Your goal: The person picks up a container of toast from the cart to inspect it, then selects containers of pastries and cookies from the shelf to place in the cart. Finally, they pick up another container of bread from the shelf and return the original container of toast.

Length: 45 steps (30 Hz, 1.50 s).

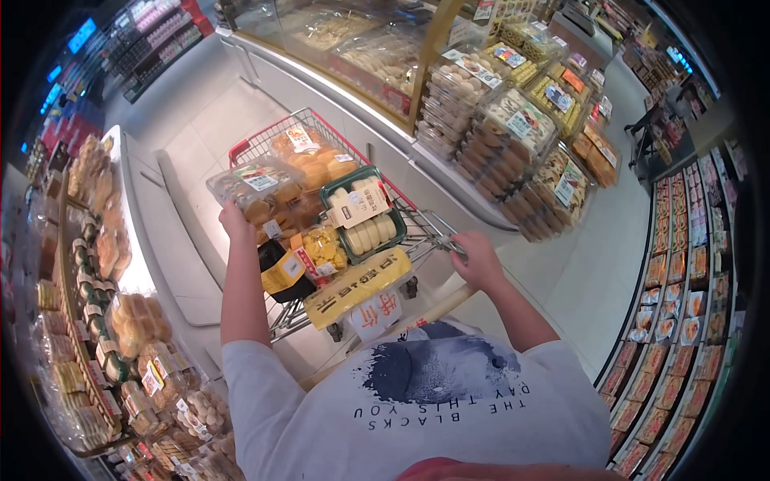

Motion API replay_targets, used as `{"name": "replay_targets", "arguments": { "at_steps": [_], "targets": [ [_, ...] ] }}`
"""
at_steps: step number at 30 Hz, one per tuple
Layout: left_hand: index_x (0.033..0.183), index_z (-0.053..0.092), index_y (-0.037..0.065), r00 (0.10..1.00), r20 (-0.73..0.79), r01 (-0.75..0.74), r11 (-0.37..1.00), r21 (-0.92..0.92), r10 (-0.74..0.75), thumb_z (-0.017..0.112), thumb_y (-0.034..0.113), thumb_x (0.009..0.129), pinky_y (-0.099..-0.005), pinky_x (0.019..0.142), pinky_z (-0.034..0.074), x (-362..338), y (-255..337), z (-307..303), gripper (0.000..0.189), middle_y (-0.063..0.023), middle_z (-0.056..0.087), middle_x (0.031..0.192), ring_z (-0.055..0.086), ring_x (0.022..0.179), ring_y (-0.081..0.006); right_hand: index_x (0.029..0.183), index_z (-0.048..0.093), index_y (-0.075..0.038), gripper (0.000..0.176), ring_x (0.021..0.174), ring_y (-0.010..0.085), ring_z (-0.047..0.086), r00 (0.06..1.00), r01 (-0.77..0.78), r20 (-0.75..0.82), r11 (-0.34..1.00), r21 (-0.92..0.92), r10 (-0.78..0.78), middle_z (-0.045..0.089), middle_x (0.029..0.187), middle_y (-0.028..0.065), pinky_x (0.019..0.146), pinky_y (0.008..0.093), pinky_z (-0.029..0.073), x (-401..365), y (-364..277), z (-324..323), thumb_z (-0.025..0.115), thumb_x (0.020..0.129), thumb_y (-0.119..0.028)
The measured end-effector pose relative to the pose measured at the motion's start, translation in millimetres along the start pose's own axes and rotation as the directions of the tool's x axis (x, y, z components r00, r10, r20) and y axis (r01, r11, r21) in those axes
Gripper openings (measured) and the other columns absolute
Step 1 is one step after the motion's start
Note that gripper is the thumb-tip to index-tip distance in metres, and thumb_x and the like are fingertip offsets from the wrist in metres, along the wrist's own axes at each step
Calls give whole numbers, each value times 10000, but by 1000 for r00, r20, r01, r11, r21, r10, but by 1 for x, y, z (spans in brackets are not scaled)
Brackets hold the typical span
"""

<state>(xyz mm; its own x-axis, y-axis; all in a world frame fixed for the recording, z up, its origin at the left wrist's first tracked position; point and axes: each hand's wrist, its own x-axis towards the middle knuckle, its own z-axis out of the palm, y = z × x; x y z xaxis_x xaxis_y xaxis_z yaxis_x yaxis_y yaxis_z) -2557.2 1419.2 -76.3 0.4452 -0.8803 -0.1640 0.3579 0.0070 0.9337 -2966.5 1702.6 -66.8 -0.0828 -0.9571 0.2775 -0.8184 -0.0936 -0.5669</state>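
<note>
Bakery aisle: left hand (235,218) gripping clear bun box (255,186) (labelled lid) over cart (241,149), right hand (479,260) clenched on handle (447,240).

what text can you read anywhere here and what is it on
"THE", "THIS", "YOU", "DAY", "BLACKS": dark print on the white T-shirt, upside down in view, order unsure.
Red Chinese characters on the long yellow packet in the red wire shopping cart: too blurred to quote.
Sticker labels on the clear plastic box in the left hand and on the clear bakery packs on the display: too small to read.
</note>
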Motion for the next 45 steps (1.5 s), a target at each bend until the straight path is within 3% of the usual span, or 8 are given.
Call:
{"name": "replay_targets", "arguments": {
  "at_steps": [7, 11, 18, 22, 28, 32, 41, 45],
  "targets": [
    [1101, 435, -116, 993, 26, 122, 977, -178, -119, 495, 180, 801, -424, 784, 510, 50, 16, 66, 426, -204, 519, 1083, 569, 956, -303, 941, 579, -24, 252, 894, 310, 525, 999, -13, 41, 999, -42, 15, 555, 936, 142, 771, 381, 447, 2, -6, -2, 607, 705, -106],
    [1132, 453, 66, 983, 79, 175, 979, -102, -167, 471, 280, 818, -475, 797, 463, 101, -24, 100, 381, -127, 512, 1143, 531, 999, -291, 938, 583, -20, 257, 890, 304, 526, 1000, 3, -19, 998, -56, -4, 555, 940, 138, 773, 379, 448, 5, -9, -4, 611, 696, -101],
    [1196, 392, 20, 911, 3, 411, 910, -53, -411, 529, 183, 786, -468, 786, 481, 117, -78, 166, 462, -154, 497, 1144, 544, 999, -287, 929, 581, -13, 257, 898, 303, 526, 996, -90, -19, 991, -98, 89, 551, 952, 140, 776, 375, 449, 9, -12, -5, 614, 690, -101],
    [1260, 365, -38, 984, 80, 144, 973, 181, -160, 573, 224, 781, -487, 798, 469, 139, -106, 166, 584, -161, 477, 1202, 535, 1009, -273, 923, 575, -11, 253, 897, 306, 527, 994, -110, -16, 990, -93, 109, 548, 955, 146, 775, 377, 452, 11, -11, -6, 612, 689, -99],
    [1240, 382, -76, 945, 107, 247, 889, 385, -308, 528, 373, 811, -413, 838, 450, 188, -124, 142, 638, -190, 473, 1218, 526, 1049, -293, 917, 568, -5, 253, 894, 307, 530, 994, -109, -3, 989, -99, 109, 548, 956, 148, 771, 376, 456, 14, -12, -3, 615, 686, -95],
    [1202, 406, -79, 977, 209, -170, 441, 881, -40, 519, 456, 814, -413, 858, 428, 197, -128, 137, 670, -232, 500, 1188, 526, 1043, -369, 911, 568, -3, 251, 894, 305, 532, 993, -119, 5, 988, -94, 120, 550, 952, 147, 768, 373, 458, 15, -13, -3, 618, 681, -90],
    [1226, 385, -39, 868, 497, -485, 215, 848, -5, 536, 383, 828, -445, 924, 372, 89, -82, 116, 600, -294, 459, 1187, 457, 1104, -411, 876, 570, -7, 245, 858, 296, 545, 1000, 4, -25, 994, -107, -7, 561, 919, 138, 755, 365, 459, 14, -14, -8, 636, 654, -86],
    [1204, 420, -38, 710, 701, -688, 142, 712, -75, 551, 326, 832, -412, 953, 350, 18, -39, 77, 536, -264, 432, 1236, 408, 1158, -391, 834, 563, -34, 248, 783, 267, 549, 937, 334, 120, 942, -28, -329, 555, 834, 106, 702, 358, 449, 9, -15, -21, 664, 654, -172]
  ]
}}
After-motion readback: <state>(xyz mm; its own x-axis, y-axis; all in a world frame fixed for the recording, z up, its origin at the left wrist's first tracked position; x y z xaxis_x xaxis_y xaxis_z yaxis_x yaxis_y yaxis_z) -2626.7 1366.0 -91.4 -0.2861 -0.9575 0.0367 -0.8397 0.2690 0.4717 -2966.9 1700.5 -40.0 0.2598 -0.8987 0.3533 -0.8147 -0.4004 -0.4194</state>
